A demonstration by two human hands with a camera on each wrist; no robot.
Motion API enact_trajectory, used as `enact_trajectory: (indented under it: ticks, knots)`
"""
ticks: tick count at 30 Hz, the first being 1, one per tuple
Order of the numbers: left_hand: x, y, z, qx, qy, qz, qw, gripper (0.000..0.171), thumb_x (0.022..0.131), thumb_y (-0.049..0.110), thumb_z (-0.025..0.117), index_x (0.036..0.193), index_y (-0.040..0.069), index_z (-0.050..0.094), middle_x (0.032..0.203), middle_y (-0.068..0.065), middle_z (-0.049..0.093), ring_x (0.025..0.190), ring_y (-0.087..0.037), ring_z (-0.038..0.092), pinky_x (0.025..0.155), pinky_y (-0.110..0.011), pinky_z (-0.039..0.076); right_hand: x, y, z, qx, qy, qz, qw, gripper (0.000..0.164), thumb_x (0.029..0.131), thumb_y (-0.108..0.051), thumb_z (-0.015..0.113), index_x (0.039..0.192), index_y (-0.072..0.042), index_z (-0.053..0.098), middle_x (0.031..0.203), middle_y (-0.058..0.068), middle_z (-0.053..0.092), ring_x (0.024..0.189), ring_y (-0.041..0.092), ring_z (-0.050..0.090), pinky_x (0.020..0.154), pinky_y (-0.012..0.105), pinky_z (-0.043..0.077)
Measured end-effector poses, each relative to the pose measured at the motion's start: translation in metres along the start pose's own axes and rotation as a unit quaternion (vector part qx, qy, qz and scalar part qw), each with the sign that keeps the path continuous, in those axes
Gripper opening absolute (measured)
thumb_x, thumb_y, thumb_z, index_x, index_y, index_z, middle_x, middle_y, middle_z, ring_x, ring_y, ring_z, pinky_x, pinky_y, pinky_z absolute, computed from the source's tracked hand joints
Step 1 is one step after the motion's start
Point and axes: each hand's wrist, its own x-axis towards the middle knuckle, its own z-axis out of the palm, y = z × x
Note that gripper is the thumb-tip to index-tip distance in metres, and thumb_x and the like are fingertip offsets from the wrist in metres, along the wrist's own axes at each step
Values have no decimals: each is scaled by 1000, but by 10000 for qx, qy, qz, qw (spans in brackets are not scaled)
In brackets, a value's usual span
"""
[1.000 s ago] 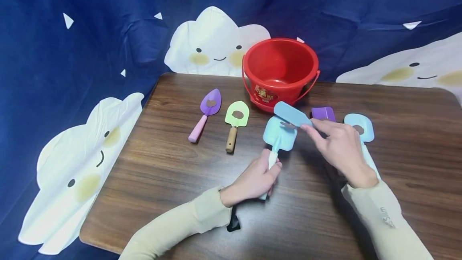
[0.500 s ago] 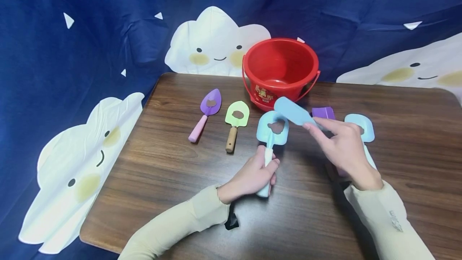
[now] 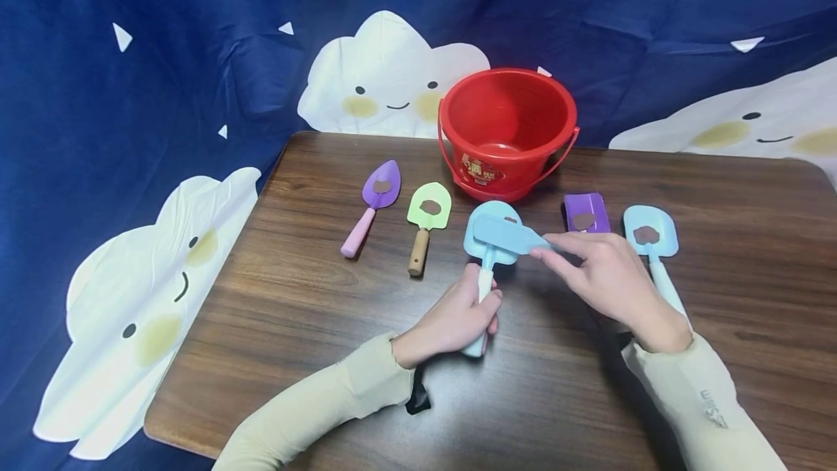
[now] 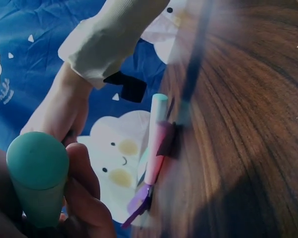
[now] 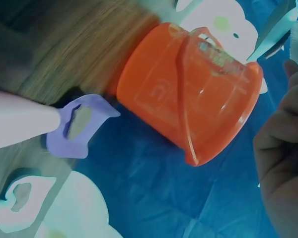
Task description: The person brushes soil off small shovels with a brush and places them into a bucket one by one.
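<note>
My left hand (image 3: 451, 315) grips the white handle of a light blue toy shovel (image 3: 493, 209), held blade outward in front of the bucket. In the left wrist view, the handle's pale green end (image 4: 37, 158) sticks out of the curled fingers. My right hand (image 3: 604, 275) pinches a light blue brush (image 3: 506, 236), whose flat back lies across the shovel's blade. It covers most of a brown patch there. White bristles show in the right wrist view, beside a part of the shovel (image 5: 278, 29).
Behind the hands stands a red bucket (image 3: 506, 184). Left of it lie a purple trowel (image 3: 392, 174) with pink handle and a green shovel (image 3: 430, 192). On the right are a purple scoop (image 3: 586, 203) and another light blue shovel (image 3: 665, 227). Each blade has a brown patch.
The brush has moved left and down across the shovel's blade, covering the brown patch seen half a second ago. Earlier, the shovel shifted slightly left. The purple scoop shows more now.
</note>
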Motion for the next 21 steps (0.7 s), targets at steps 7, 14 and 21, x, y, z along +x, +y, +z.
enact_trajectory:
  ticks: [7, 14, 21]
  knots:
    - [0, -2, 1, -71, -27, -10, 10000, 12, 96, 18, 46, 105, 10, 44, 60, 0, 56, 41, -13, 56, 50, -28, 53, 0, 6, 3, -40, 186, -34, 9998, 32, 75, -19, 80, 104, -6, 75, 89, 9, 76, 73, 24, 70, 58, 36, 51]
    - [0, -3, 0, 118, 34, 43, 9999, 12, 96, 18, 45, 105, 11, 44, 60, 2, 57, 46, -11, 57, 53, -24, 52, 0, 7, 5, -180, 410, -45, 9990, 35, 74, -19, 81, 106, -5, 74, 90, 12, 75, 74, 28, 70, 57, 39, 52]
    - [-3, -3, -3, 98, -56, 46, 9999, 10, 97, 17, 45, 104, 11, 43, 60, 2, 56, 43, -12, 56, 48, -29, 53, 0, 15, 1, -415, 773, 217, 9959, 35, 75, -17, 80, 106, -4, 74, 92, 16, 74, 73, 32, 71, 55, 34, 50]
